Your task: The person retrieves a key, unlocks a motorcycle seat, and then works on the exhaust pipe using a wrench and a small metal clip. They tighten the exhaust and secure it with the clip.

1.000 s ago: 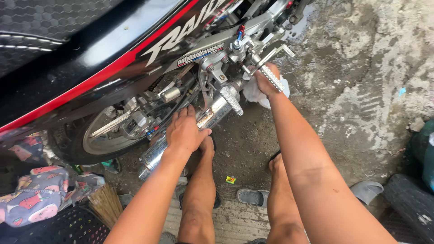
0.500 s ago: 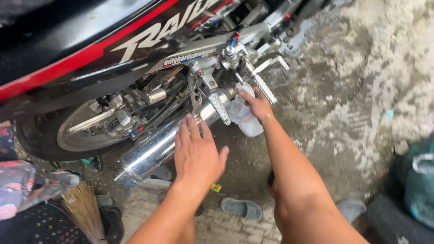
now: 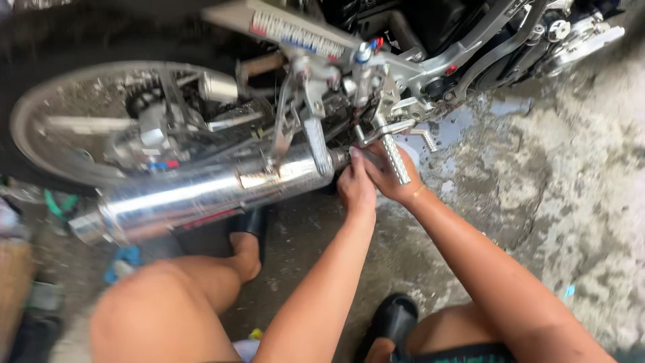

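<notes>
A motorcycle's chrome exhaust pipe (image 3: 201, 191) runs low across the head view, below the rear wheel (image 3: 80, 121). My left hand (image 3: 356, 189) has its fingers together, pressed against the pipe's front end where it meets the engine. My right hand (image 3: 391, 180) sits right beside it, just under the ribbed metal footpeg (image 3: 395, 160), closed on a pale white cloth (image 3: 410, 152) that peeks out behind the peg. The two hands touch each other. What the left fingers grip is hidden.
I squat close to the bike with my knees at the bottom, feet in black sandals (image 3: 396, 316). Rough wet concrete floor (image 3: 537, 175) spreads to the right. Small blue (image 3: 121, 263) and green (image 3: 57, 202) items lie at the left under the wheel.
My left hand moved off the muffler's middle and forward to the pipe's front end. My right hand with the cloth came down under the footpeg. The view dropped closer to the bike.
</notes>
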